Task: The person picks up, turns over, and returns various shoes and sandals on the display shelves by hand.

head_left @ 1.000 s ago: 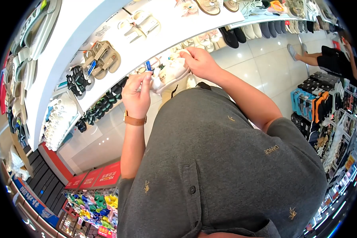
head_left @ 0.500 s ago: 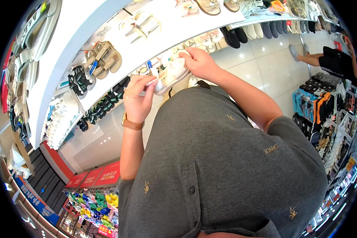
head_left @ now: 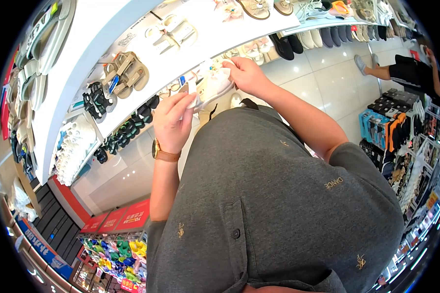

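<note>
A pale pinkish-white sandal (head_left: 213, 90) with a small decoration on its upper is held up before my body, at the edge of the white display shelf (head_left: 208, 53). My right hand (head_left: 248, 77) is closed round its far right end. At the opposite end, my left hand (head_left: 172, 119) pinches a white strap between thumb and fingers; a brown-strapped watch (head_left: 162, 150) sits on that wrist. The sandal's detail is partly washed out by bright light. Behind it, more footwear rests on the lower shelf.
Beige sandals (head_left: 127, 73), cream slides (head_left: 171, 35) and black sandals (head_left: 99, 100) line the shelf. Several dark slippers (head_left: 283, 48) stand below. At the right are a sock rack (head_left: 376, 129) and another person's legs (head_left: 379, 72). Colourful clogs (head_left: 124, 254) hang lower left.
My left hand has turned slightly and shifted a little along the strap end. The sandal has tilted a bit, its decoration now showing more. My right hand has moved slightly right.
</note>
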`<state>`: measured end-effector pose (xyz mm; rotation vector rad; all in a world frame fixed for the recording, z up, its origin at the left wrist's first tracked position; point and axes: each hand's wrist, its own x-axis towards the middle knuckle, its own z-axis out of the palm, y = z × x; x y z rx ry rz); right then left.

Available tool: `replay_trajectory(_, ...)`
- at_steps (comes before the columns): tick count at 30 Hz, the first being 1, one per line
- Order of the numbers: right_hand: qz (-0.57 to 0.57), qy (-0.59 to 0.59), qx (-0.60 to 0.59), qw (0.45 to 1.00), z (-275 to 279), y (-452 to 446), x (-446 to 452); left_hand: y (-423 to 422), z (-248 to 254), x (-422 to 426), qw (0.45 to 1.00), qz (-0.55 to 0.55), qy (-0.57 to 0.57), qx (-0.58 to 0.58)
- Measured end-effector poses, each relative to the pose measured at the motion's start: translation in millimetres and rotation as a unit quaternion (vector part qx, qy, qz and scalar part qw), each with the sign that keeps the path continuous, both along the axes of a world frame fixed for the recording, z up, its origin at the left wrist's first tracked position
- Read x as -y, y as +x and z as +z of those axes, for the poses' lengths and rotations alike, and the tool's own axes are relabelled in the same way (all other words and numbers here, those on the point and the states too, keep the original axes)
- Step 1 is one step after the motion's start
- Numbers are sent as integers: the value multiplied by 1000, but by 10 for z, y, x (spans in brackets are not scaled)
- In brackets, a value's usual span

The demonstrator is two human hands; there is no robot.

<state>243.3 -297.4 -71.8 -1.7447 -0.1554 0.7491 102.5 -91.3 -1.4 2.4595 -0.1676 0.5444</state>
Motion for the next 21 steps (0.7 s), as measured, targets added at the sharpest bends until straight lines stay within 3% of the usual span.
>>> replay_trajectory(4,-23,35,-61,997,3,5,-10,-17,35,-10,997,-37,62,-25)
replay_trajectory(10,3,17,-55,998,-20,2,6,-21,-25,-43,992,-42,112,-28)
replay_trajectory(21,12,19,32,999,-107,-35,-12,-117,-174,6,996,50,37,-60)
